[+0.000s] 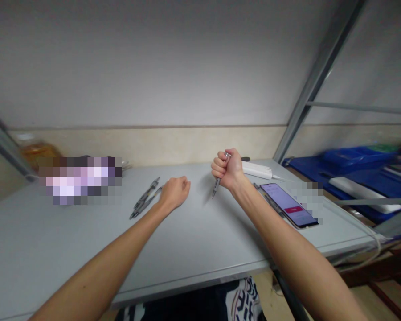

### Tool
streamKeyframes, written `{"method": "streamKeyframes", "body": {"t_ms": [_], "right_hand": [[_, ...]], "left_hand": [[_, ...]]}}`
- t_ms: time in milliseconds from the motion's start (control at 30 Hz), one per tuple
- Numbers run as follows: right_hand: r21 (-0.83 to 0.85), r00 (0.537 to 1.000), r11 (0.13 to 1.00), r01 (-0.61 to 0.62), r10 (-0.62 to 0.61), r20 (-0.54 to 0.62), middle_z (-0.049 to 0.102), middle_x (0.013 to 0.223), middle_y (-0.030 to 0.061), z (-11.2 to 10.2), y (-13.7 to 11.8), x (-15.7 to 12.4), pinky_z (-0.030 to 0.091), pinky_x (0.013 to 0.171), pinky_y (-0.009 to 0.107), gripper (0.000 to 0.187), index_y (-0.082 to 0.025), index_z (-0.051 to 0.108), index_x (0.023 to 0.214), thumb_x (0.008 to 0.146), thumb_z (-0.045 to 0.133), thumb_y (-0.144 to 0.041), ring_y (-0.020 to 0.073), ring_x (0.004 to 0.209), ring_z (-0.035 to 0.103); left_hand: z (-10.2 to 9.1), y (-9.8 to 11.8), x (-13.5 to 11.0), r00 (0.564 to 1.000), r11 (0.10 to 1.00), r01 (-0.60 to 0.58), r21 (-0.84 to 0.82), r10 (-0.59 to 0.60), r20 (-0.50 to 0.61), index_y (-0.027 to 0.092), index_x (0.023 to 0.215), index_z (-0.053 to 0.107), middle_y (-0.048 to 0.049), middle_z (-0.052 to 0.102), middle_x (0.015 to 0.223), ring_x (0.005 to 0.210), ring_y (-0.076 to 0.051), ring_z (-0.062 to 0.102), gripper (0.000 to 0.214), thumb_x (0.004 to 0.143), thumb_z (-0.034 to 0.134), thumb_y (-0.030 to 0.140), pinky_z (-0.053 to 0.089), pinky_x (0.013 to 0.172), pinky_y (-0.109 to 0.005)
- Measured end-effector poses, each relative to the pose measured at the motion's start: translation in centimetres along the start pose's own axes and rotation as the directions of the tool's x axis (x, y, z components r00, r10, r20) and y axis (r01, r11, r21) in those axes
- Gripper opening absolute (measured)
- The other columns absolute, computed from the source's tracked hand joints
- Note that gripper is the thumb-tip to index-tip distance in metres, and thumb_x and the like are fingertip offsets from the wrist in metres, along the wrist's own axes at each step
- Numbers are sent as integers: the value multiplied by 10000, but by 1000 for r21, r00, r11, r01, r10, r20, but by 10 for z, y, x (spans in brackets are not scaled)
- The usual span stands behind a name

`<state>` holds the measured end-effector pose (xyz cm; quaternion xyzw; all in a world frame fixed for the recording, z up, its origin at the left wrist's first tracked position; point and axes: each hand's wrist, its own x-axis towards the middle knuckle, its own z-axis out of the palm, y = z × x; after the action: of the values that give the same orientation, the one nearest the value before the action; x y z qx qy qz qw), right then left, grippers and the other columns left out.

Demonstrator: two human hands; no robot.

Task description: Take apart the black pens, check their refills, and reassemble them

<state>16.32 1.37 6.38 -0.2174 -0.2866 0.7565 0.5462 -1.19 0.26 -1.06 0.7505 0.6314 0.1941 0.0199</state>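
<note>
Grey counter [194,249] is spreading below you; your right grip [226,168] is holding a pen [215,187], its long axis slanting tip-down and leftward; other pens [143,202] are lying just left of your curled left grip [175,192], nothing showing inside.

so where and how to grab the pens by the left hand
Probably grip the pens mid-length, pinching across their long sides from above: they are slim and lie flat, close together, on the table. The left hand is curled just to their right.
</note>
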Motion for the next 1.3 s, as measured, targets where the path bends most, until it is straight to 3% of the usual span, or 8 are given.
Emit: {"method": "streamKeyframes", "body": {"t_ms": [167, 333, 500, 667, 967, 1133, 1300], "right_hand": [[-24, 999, 1000, 12, -11, 30, 121, 372, -89, -1, -1, 0, 100, 283, 177, 393, -208, 243, 485, 801, 303, -434, 62, 304, 90], [-20, 1000, 1000, 5, -5, 8, 110, 372, -86, 1, -2, -1, 80, 284, 177, 358, -206, 238, 481, 804, 283, -355, 66, 313, 66], [-36, 1000, 999, 10, -10, 17, 124, 371, -89, -2, -1, -1, 106, 281, 174, 391, -211, 241, 486, 800, 303, -435, 63, 320, 71], [-15, 1000, 1000, 9, -9, 13, 126, 369, -84, -4, -1, 0, 87, 286, 174, 343, -206, 248, 480, 788, 290, -350, 66, 318, 71], [-49, 999, 999, 24, -22, 35, 129, 368, -85, -3, -3, -2, 97, 285, 174, 364, -205, 259, 483, 796, 306, -384, 65, 314, 78], [-65, 999, 998, 25, -22, 42, 128, 374, -91, -3, -3, -2, 110, 286, 176, 431, -210, 247, 489, 793, 320, -506, 59, 312, 89], [-43, 1000, 999, -1, 2, 14, 121, 363, -83, -4, -3, -3, 81, 288, 177, 341, -209, 241, 482, 792, 285, -344, 70, 328, 47]], "left_hand": [[0, -1, 0, 1000, 1000, 17, 18, -17, 22, 192, 816, 629, -74, 657, 724, 713, -197, 601, 320, 854, 362, 363, 343, 617, -267], [0, -2, 1, 998, 999, 47, 16, -48, 38, 191, 818, 629, -92, 664, 756, 738, -209, 607, 307, 845, 375, 363, 360, 634, -277], [1, -3, 2, 996, 998, 65, 22, -66, 54, 186, 824, 635, -90, 667, 764, 760, -208, 610, 298, 838, 385, 348, 367, 638, -274], [2, -4, 3, 998, 998, 47, 36, -49, 42, 186, 832, 638, -98, 669, 776, 759, -218, 614, 306, 842, 373, 338, 371, 632, -280], [2, -4, 3, 998, 999, 45, 26, -46, 53, 183, 821, 641, -101, 671, 770, 753, -207, 612, 308, 845, 376, 337, 377, 646, -274], [1, -4, 2, 997, 999, 49, 14, -50, 55, 188, 811, 639, -105, 668, 761, 748, -221, 612, 297, 840, 379, 327, 376, 645, -284], [2, -4, 2, 997, 998, 46, 31, -48, 55, 194, 810, 636, -98, 666, 757, 744, -216, 611, 294, 838, 375, 327, 372, 635, -280]]}}
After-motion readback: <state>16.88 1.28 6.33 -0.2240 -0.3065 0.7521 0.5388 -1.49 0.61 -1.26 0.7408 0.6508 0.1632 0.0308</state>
